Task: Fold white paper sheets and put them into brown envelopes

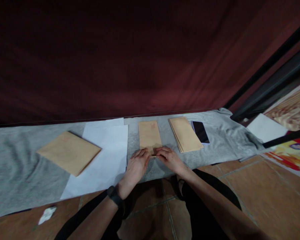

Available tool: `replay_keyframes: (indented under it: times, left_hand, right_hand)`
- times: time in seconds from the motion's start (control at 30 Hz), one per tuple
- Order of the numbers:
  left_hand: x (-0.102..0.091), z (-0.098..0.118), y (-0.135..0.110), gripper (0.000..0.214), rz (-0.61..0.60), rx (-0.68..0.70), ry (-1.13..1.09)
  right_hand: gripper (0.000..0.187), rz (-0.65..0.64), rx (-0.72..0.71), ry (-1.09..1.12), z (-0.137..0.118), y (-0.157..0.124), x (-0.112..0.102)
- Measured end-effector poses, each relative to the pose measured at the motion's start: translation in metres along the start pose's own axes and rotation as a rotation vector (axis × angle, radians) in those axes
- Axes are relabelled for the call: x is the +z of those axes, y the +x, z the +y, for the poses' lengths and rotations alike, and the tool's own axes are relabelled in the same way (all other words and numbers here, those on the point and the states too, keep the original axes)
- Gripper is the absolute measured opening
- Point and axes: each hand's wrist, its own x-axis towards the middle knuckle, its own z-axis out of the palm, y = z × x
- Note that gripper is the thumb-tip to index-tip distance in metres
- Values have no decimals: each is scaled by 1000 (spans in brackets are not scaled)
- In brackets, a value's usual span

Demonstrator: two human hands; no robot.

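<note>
A brown paper envelope [150,134] lies on the grey cloth in front of me, its near edge folded up. My left hand [138,163] grips the left end of that near edge, fingers closed on the paper. At the right end, my right hand [170,159] pinches the same edge between thumb and fingers. The fingertips hide part of the fold. To the right lies a small stack of brown envelopes [185,134]. Farther left, a larger pile of brown envelopes [69,152] rests partly on white paper sheets [105,156].
A phone [200,132] lies beside the right stack. Grey cloth [15,166] covers the long narrow surface, with a dark red curtain [140,66] behind it. Black poles [267,71] and a printed poster [290,153] stand at right. A crumpled white tissue [47,215] is on the tiled floor.
</note>
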Motion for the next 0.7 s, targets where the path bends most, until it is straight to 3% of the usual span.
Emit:
replay_keyframes:
  times: [0.2, 0.43, 0.7]
  left_hand:
    - [1, 5, -1, 23, 25, -19, 29]
    - [0, 3, 2, 23, 51, -28, -48]
    - [6, -13, 31, 26, 19, -42, -321]
  right_hand:
    - [11, -3, 57, -159, -7, 1, 1]
    - [8, -13, 34, -161, -5, 0, 0]
    - [13, -32, 3, -125, -1, 0, -1]
